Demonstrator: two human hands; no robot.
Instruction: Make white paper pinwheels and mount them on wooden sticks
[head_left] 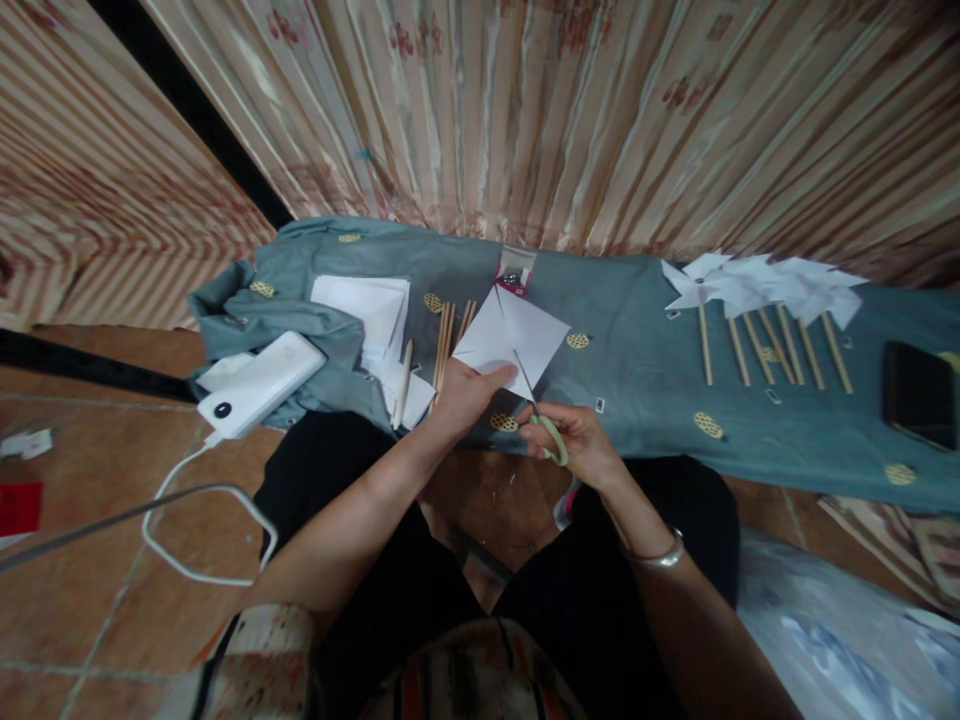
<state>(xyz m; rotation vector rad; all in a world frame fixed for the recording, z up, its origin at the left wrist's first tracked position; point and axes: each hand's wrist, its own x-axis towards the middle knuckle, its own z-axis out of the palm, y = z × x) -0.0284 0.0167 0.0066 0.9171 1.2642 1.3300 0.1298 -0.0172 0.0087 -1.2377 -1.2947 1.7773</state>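
A square sheet of white paper (525, 325) is pinched at its near left edge by my left hand (469, 393), thumb lying on top. Cuts show at its left and upper corners. My right hand (574, 437) holds green-handled scissors (553, 438), whose blades reach over the paper's near corner. Just beyond the paper stands a small red and white box (514, 270) with small dark or shiny pieces in it. Left of my left hand lie several thin wooden sticks (444, 335), partly hidden by the paper and hand.
Several white paper pinwheels (772, 285) on sticks lie at the right, near a black phone (919, 392). To the left are stacked white papers (360, 300), a pen (403, 385) and a white device (262, 385) with a cable. A curtain (480, 130) hangs behind the cloth-covered surface (622, 300).
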